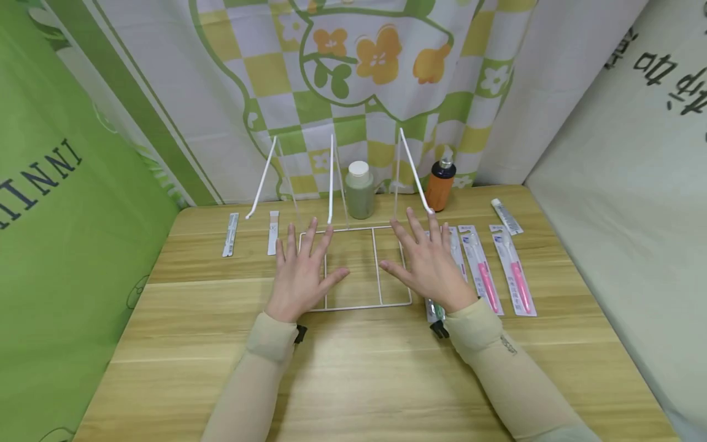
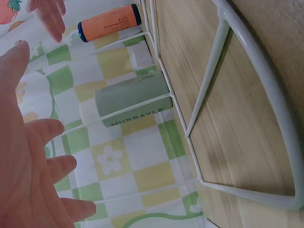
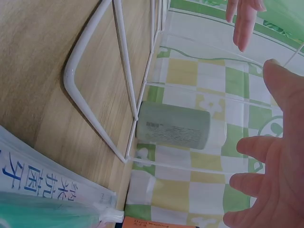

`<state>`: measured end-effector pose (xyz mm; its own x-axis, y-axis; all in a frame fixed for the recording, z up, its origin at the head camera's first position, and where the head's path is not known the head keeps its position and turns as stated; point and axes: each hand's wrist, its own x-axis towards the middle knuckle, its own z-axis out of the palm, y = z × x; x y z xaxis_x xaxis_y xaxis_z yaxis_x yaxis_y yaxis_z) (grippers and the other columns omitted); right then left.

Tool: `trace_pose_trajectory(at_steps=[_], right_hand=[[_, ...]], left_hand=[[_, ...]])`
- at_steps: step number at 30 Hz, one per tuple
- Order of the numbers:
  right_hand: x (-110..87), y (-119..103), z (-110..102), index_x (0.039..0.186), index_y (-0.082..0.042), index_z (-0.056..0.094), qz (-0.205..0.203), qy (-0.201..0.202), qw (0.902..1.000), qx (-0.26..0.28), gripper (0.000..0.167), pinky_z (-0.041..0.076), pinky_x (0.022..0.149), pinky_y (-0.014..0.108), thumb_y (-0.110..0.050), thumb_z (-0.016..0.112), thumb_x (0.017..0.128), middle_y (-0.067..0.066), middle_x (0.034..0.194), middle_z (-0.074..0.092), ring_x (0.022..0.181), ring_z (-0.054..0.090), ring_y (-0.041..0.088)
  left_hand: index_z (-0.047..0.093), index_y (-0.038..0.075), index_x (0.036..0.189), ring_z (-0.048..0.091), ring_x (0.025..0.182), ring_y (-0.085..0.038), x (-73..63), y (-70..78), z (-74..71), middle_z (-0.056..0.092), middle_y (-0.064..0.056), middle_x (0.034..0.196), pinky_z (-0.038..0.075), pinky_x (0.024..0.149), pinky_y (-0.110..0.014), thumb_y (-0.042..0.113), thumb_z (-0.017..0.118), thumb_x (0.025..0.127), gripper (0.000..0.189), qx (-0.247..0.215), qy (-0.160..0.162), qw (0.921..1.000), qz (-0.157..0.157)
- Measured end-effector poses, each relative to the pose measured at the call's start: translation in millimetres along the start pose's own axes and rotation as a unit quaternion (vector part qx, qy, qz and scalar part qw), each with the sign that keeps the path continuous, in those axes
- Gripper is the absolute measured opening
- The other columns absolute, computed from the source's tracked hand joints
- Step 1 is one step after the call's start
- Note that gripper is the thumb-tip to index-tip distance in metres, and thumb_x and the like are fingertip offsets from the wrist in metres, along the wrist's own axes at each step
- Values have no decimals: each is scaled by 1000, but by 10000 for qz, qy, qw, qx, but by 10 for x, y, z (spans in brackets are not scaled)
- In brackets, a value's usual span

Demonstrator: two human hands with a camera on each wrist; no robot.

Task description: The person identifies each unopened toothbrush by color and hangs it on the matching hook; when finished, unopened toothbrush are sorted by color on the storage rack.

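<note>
A white wire rack (image 1: pixel 359 306) stands on the wooden table, its base frame flat and several tall prongs rising at the back. My left hand (image 1: pixel 302 273) is over the rack's left part, palm down with fingers spread. Over the right part is my right hand (image 1: pixel 433 270), its fingers likewise spread. Both wrist views show bare palms, the left hand (image 2: pixel 23 142) and the right hand (image 3: pixel 285 156), apart from the wire and holding nothing. Packaged toothbrushes (image 1: pixel 483 273) lie beside and partly beneath the right hand, which hides some of them.
Behind the rack stand a grey-green bottle (image 1: pixel 360 195) with a white cap and an orange pump bottle (image 1: pixel 440 187). A small toothpaste tube (image 1: pixel 506 217) lies at the right rear. Two slim packets (image 1: pixel 230 234) lie on the left. A patterned curtain (image 1: pixel 353 116) hangs behind.
</note>
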<state>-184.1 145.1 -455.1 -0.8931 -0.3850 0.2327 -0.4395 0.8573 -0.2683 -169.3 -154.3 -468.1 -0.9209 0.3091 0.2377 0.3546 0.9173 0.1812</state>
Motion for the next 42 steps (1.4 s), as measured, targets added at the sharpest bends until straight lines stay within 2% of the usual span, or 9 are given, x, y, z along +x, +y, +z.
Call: trace_pose_trajectory(at_steps=[3, 7, 14, 20, 25, 29, 32, 38, 42], right_hand=[[3, 2, 4, 171, -17, 33, 4, -24, 10000, 2, 93, 10, 117, 82, -71, 60, 101, 23, 177, 15, 157, 3, 62], [6, 5, 6, 172, -18, 31, -2, -58, 10000, -9, 94, 10, 117, 82, -73, 58, 101, 23, 177, 15, 156, 3, 63], [5, 15, 3, 172, -18, 29, -19, -67, 10000, 61, 94, 9, 118, 81, -71, 59, 101, 24, 176, 15, 156, 3, 64], [7, 31, 24, 172, -18, 29, -40, -83, 9998, 152, 94, 10, 117, 82, -71, 59, 101, 25, 176, 16, 157, 2, 62], [-1, 164, 46, 171, -16, 33, 102, 34, 9993, 357, 96, 10, 115, 84, -67, 69, 98, 25, 175, 20, 158, 0, 61], [19, 340, 19, 171, -14, 32, 226, -20, 9980, 592, 100, 3, 118, 81, -63, 75, 95, 28, 173, 24, 156, 2, 65], [49, 484, 29, 172, -15, 28, 344, -162, 9966, 725, 101, 2, 119, 81, -59, 77, 95, 29, 172, 24, 155, 2, 66], [75, 713, 90, 174, -18, 24, 624, -450, 9928, 922, 102, 5, 117, 83, -56, 79, 96, 27, 175, 17, 157, -1, 62], [93, 810, 123, 174, -17, 23, 547, -571, 9922, 966, 102, -3, 116, 83, -52, 80, 96, 27, 175, 18, 157, -2, 62]], left_hand=[[17, 29, 175, 8, 158, -60, -23, 0, -11, 7, -10, 180, 14, 119, -79, 77, 52, 101, 94, -114, 5, 9999, 44], [15, 27, 175, 12, 159, -55, -61, -10, -61, 10, -11, 180, 23, 118, -76, 72, 60, 100, 98, -724, 1, 9973, 120], [16, 24, 175, 14, 163, -39, -151, -88, -155, 10, -3, 180, 23, 124, -65, 65, 75, 94, 108, -1879, -195, 9820, -80], [29, 18, 172, 32, 158, -41, -275, -198, -108, 26, -13, 176, 31, 122, -61, 49, 86, 91, 104, -2036, -300, 9785, -131], [51, 8, 161, 62, 122, -37, -402, -294, -85, 61, -18, 146, 52, 102, -52, 35, 92, 89, 86, -1940, -362, 9802, -192], [59, 5, 154, 59, 90, -27, -474, -355, -91, 70, -16, 119, 49, 79, -41, 30, 94, 87, 80, -1865, -481, 9809, -265], [62, 4, 151, 56, 79, -20, -505, -407, -67, 71, -14, 108, 47, 73, -37, 28, 96, 84, 79, -1836, -558, 9807, -371], [61, 1, 151, 57, 71, -11, -556, -493, 4, 71, -8, 103, 49, 72, -33, 27, 96, 84, 80, -1904, -950, 9749, -658], [62, 2, 151, 55, 71, -10, -587, -521, 20, 70, -5, 100, 48, 71, -33, 27, 97, 83, 80, -1958, -1173, 9692, -929]])
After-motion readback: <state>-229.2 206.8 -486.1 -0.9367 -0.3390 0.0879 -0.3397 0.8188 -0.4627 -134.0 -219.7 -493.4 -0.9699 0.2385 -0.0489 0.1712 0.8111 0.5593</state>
